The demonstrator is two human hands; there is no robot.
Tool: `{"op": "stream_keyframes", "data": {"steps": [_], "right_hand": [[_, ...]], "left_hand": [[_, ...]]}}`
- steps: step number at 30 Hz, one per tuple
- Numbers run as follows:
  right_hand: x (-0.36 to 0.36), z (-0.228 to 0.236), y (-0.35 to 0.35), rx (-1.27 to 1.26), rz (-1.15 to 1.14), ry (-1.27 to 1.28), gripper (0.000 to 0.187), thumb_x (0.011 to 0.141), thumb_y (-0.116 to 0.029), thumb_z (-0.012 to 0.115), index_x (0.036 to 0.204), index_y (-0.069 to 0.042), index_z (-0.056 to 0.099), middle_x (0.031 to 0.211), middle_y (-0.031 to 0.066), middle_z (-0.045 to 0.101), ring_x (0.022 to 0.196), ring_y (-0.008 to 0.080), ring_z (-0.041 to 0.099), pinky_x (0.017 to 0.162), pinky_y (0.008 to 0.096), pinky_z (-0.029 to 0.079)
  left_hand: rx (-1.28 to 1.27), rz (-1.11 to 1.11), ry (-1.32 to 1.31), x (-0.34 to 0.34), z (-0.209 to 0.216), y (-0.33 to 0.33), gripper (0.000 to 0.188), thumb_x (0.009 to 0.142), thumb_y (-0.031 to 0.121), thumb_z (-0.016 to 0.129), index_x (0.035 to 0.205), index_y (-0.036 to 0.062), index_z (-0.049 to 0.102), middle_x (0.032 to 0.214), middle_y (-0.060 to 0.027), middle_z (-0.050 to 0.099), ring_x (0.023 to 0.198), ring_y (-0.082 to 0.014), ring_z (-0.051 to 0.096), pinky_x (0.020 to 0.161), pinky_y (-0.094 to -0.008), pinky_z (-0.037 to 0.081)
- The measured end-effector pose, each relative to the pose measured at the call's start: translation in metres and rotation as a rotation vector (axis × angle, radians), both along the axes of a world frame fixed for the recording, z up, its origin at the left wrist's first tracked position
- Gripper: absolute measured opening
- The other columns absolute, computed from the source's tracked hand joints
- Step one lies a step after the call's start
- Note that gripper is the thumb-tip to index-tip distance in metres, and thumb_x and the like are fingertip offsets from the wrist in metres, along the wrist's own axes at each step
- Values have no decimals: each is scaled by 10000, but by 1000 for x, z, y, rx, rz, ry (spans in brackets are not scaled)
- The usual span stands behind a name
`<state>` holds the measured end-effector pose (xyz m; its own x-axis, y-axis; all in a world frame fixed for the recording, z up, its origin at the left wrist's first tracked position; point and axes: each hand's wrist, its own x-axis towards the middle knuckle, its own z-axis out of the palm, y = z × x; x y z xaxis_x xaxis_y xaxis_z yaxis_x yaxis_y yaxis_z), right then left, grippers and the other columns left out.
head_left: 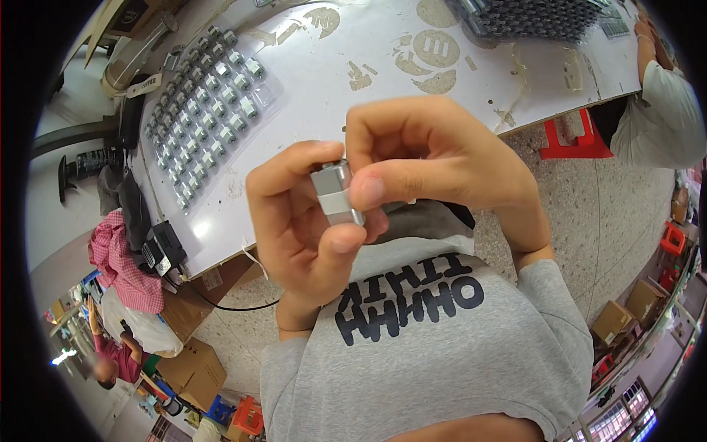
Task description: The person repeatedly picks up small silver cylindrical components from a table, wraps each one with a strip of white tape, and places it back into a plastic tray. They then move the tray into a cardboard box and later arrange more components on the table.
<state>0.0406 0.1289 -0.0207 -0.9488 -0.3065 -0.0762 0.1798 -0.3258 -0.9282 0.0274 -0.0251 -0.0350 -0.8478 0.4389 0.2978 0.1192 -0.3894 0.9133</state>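
Above my lap, near the table's edge, I hold a small boxy silver metal part (336,190) with a paler band around its middle. My left hand (294,214) is closed on it, thumb at the lower end and index finger at the upper end. From the other side my right hand (427,151) presses its thumb against the part, with its other fingers curled. Whatever lies under the right thumb is hidden. To the left on the table, a clear plastic tray (269,94) holds rows of several similar small metal parts.
The white table (324,88) has worn, peeled patches. Stacked dark trays of parts (530,22) stand at its far right, near another person's arm (646,44). A black device (166,247) with a cable and a checked red cloth (129,265) lie left. A red stool (578,140) stands right.
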Motion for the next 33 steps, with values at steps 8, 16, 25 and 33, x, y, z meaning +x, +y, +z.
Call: {"op": "stream_keyframes", "data": {"steps": [8,16,25,33], "right_hand": [[2,-8,-1,438,-143,286,253,781,-255,625,727,-15,564,607,47,576,527,90,518,479,220,382],[8,-13,0,194,-179,239,244,798,-222,618,701,-14,536,545,-20,477,512,28,424,453,192,322],[11,-10,12,92,7,66,187,837,-171,554,739,-12,546,583,-4,503,539,35,442,484,185,342],[19,2,12,154,-51,18,124,829,-124,552,821,-4,521,615,19,550,514,43,476,459,174,366]], "left_hand": [[-695,154,533,-8,10,-9,369,886,198,427,1146,-59,479,739,-71,538,557,-151,398,513,-262,348],[-781,92,600,-8,24,-4,501,703,-31,619,1179,-10,467,710,-52,518,575,-125,462,513,-225,389],[-469,-116,46,-6,15,-11,432,752,-37,593,1136,21,405,839,-89,585,670,-101,557,556,-196,432],[-352,-129,-38,-2,9,-7,407,790,72,595,1133,0,389,792,-77,563,612,-83,510,553,-191,408]]}}
